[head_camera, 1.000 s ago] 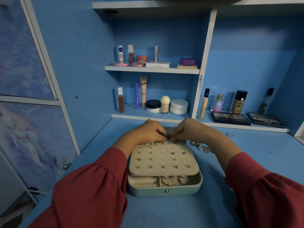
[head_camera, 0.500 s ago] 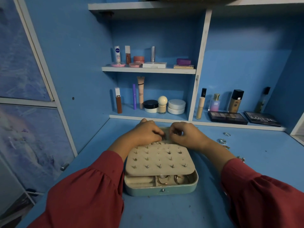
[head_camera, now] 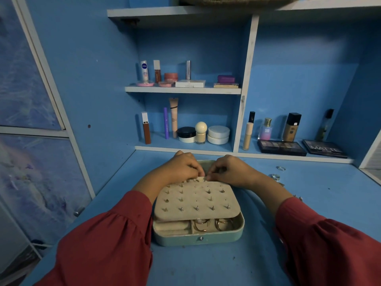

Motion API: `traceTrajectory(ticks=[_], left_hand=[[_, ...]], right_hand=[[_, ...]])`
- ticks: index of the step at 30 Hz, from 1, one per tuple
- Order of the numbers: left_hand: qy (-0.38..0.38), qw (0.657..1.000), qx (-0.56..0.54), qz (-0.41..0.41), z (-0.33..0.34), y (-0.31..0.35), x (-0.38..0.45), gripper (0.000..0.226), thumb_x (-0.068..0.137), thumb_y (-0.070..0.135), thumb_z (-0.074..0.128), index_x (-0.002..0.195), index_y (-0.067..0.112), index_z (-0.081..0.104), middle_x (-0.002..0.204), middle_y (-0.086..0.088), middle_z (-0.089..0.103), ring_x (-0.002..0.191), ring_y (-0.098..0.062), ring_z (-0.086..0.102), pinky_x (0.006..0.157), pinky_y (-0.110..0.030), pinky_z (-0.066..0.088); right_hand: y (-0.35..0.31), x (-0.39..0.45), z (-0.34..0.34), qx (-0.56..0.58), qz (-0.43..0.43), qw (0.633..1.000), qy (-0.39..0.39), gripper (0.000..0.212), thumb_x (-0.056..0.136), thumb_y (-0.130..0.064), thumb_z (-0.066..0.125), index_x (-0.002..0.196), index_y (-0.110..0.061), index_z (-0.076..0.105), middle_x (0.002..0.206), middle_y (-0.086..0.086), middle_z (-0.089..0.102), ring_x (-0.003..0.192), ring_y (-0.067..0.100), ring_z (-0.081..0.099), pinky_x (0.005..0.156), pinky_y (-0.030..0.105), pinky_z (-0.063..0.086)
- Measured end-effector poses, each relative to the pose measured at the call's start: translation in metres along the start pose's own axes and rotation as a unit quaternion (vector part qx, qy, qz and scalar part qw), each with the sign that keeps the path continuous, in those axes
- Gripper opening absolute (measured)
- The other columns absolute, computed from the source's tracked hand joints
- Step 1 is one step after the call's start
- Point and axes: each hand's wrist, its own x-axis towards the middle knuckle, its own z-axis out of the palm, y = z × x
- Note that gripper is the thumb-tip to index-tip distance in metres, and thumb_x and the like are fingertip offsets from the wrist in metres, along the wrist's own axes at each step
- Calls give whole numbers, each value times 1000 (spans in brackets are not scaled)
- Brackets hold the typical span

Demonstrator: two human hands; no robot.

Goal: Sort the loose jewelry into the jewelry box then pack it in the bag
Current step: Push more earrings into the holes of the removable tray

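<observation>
head view: the jewelry box (head_camera: pixel 198 237) sits open on the blue desk (head_camera: pixel 309 203) right in front of me, its beige earring panel (head_camera: pixel 195 201) lying across the top with small studs poking up through the holes. under the panel's near edge i see gold rings (head_camera: pixel 212 225) in the front compartments. my left hand (head_camera: pixel 181 168) and my right hand (head_camera: pixel 231 170) meet at the far edge of the panel, fingers curled, both pinching at the same spot there (whatever tiny piece sits between my fingertips is too small to make out). my red sleeves (head_camera: pixel 107 244) frame the box on either side. loose jewelry (head_camera: pixel 275 176) lies on the desk to my right, well apart from the box, with a silver ring (head_camera: pixel 280 168) just beyond it. behind the desk, cosmetics (head_camera: pixel 186 134) stand on the shelves (head_camera: pixel 182 90), and two dark palettes (head_camera: pixel 281 147) lie flat on the right.
</observation>
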Motion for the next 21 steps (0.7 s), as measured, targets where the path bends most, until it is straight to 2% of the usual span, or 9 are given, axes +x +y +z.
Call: traceTrajectory(ticks=[4,6,9,11,13,14,17,19,21], left_hand=[[0,1000,1,-4,3,-2,3,16,91,15,56,94,23,70,104,5,51,115,-17,35,101,-28,27],[-26,999,34,-10,2,0,4,20,94,16,52,100,15,70,111,2,53,117,-18,35,101,-28,25],[-48,996,76,-27,0,4,7,28,99,14,43,115,8,66,124,-8,55,124,-19,36,106,-31,20],[-68,992,102,-35,0,3,11,30,99,18,42,116,6,64,120,-7,56,123,-20,38,105,-31,24],[-95,984,151,-10,-1,3,11,40,98,31,39,114,5,64,112,-1,54,118,-21,37,101,-24,28],[-102,979,175,0,-1,3,11,44,97,36,37,114,5,64,115,-2,53,118,-22,35,103,-27,28],[-109,971,214,-3,-1,5,10,50,93,39,34,112,4,64,126,-8,51,120,-24,33,108,-35,25],[-100,970,219,22,-1,2,11,53,89,39,31,109,4,66,119,-5,55,119,-22,37,104,-31,29],[-82,979,182,27,-2,-1,11,40,95,31,41,109,5,67,110,-1,58,117,-21,42,97,-24,31]], right_hand=[[0,2,0,-57,-14,998,10,7,87,-36,65,83,-31,67,79,-15,63,84,5,52,89,32,38],[0,3,-1,-70,-14,997,14,8,90,-36,60,83,-33,61,78,-16,59,85,6,47,91,32,33],[0,3,0,-80,-14,997,12,10,92,-34,58,87,-27,62,73,-19,53,85,8,45,89,32,33],[0,4,1,-87,-12,996,9,12,93,-35,57,91,-25,65,73,-21,52,86,8,45,91,33,34],[1,4,1,-88,-9,996,10,14,92,-36,58,94,-25,66,73,-22,52,87,7,46,93,33,35],[2,4,1,-84,-6,996,12,15,92,-37,58,95,-25,67,75,-22,53,88,7,47,94,33,35],[3,5,3,-72,-4,997,16,17,90,-43,59,95,-30,69,80,-19,59,91,6,52,99,37,36],[2,6,3,-70,-6,998,10,19,88,-48,59,93,-33,70,82,-18,63,92,6,53,99,39,36],[1,6,3,-68,-6,998,4,24,87,-51,58,92,-32,71,84,-17,64,92,6,53,98,38,34]])
